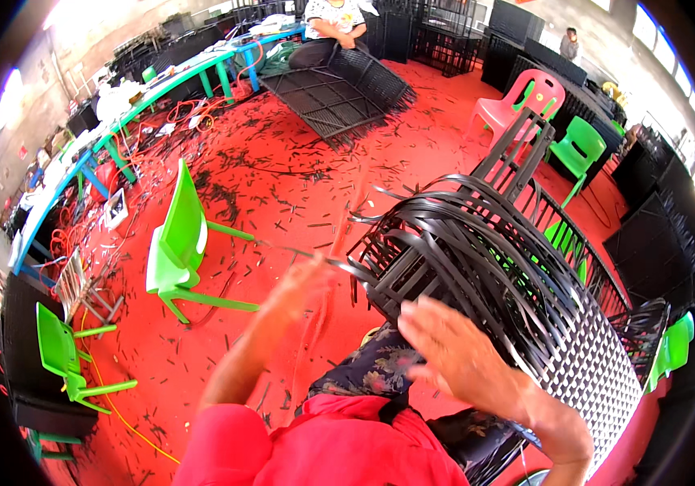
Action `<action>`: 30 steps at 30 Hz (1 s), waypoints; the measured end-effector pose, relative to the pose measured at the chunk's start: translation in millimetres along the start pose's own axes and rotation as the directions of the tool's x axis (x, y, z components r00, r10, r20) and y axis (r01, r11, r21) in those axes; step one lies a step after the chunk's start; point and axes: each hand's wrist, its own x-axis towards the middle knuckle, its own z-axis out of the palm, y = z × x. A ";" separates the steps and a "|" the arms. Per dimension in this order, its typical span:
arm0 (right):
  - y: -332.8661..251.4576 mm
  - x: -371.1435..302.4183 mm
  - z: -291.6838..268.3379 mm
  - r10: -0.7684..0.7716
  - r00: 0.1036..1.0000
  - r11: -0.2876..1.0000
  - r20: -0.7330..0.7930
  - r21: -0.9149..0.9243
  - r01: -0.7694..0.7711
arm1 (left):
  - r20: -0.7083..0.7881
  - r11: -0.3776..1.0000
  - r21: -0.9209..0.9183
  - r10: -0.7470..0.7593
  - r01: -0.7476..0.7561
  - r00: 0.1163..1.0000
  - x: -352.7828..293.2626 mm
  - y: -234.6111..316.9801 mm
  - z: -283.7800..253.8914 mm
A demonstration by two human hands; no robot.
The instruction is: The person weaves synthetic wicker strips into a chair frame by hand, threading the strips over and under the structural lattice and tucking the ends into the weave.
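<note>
A black frame lies at my right, with a thick bundle of loose black flat strips spread over it. Toward its near right end the strips are woven into a tight panel that shines white in the light. My right hand is beside the near edge of the strips, fingers stretched and thumb apart, holding nothing visible. Smeared by motion, my left hand hangs over the red floor left of the frame. One thin strip runs past its fingertips; whether they grip it is unclear.
Green plastic chairs stand at left and right, with a pink chair behind the frame. Black strip scraps litter the red floor. Farther off, a seated person handles a black woven piece beside a long cluttered table.
</note>
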 end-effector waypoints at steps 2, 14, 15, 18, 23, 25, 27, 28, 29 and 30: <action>-30.5 -23.3 -21.7 -0.044 0.993 0.998 0.106 -0.042 0.049 | 0.100 0.978 -0.011 0.209 -0.209 0.973 -27.1 -10.0 38.8; -99.5 -148.6 17.4 0.318 0.934 0.938 -0.164 0.199 -0.284 | -0.054 0.789 0.247 0.591 -0.562 0.805 -31.7 19.4 76.0; -101.9 -156.4 15.7 0.394 0.895 0.907 -0.209 0.247 -0.342 | -0.054 0.771 0.285 0.606 -0.569 0.794 -31.3 19.5 75.1; -107.1 -179.8 30.7 0.613 0.634 0.781 -0.472 0.238 -0.577 | -0.039 0.707 0.307 0.678 -0.637 0.734 -28.1 25.8 87.4; -91.1 -182.6 38.4 0.600 0.426 0.585 -0.677 0.009 -0.811 | -0.062 0.758 0.267 0.630 -0.596 0.774 -23.3 24.2 75.0; -82.9 -175.8 39.6 0.588 0.443 0.576 -0.677 -0.035 -0.817 | -0.068 0.756 0.269 0.632 -0.596 0.772 -24.1 25.5 76.7; -72.6 -167.8 42.0 0.532 0.471 0.604 -0.704 -0.074 -0.794 | -0.076 0.756 0.275 0.632 -0.594 0.771 -24.3 27.1 77.4; -69.8 -165.8 41.2 0.532 0.469 0.606 -0.705 -0.070 -0.792 | -0.076 0.754 0.279 0.634 -0.594 0.770 -23.2 26.9 76.3; -68.0 -164.3 40.1 0.567 0.458 0.605 -0.685 -0.030 -0.795 | -0.075 0.768 0.268 0.618 -0.581 0.782 -21.4 25.8 74.9; -65.6 -162.8 39.4 0.600 0.447 0.604 -0.663 0.009 -0.797 | -0.076 0.782 0.257 0.603 -0.568 0.794 -20.9 25.5 74.7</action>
